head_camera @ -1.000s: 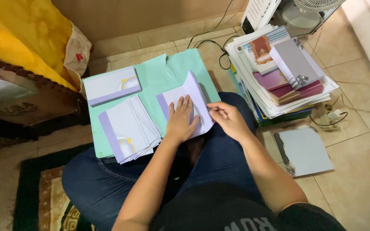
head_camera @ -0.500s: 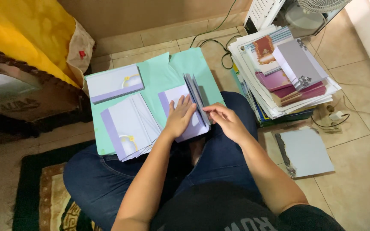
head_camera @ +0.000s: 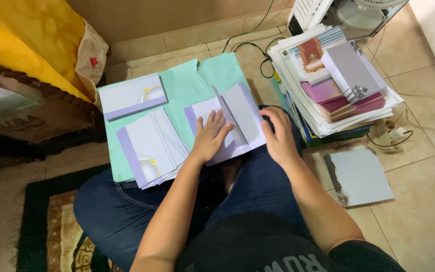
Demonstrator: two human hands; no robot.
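Observation:
I sit cross-legged in blue jeans with a mint-green sheet spread over my lap and the floor. My left hand lies flat with spread fingers on a white card with a lilac edge. Its right flap stands half-folded over. My right hand rests at the flap's right edge, fingers curled on it. A fanned stack of matching lilac-edged cards lies to the left of my left hand. A lilac-and-white envelope-like card lies at the sheet's far left corner.
A pile of cards, papers and pink-purple booklets stands at the right. A pale blue sheet lies on the tiled floor beside my right knee. Yellow cloth covers furniture at left. Cables, a fan base and a patterned rug surround me.
The card's right flap has been lifted and swung from lying open to folding leftward over the card. My right hand moved right to the flap's outer edge. The left hand stayed pressing the card.

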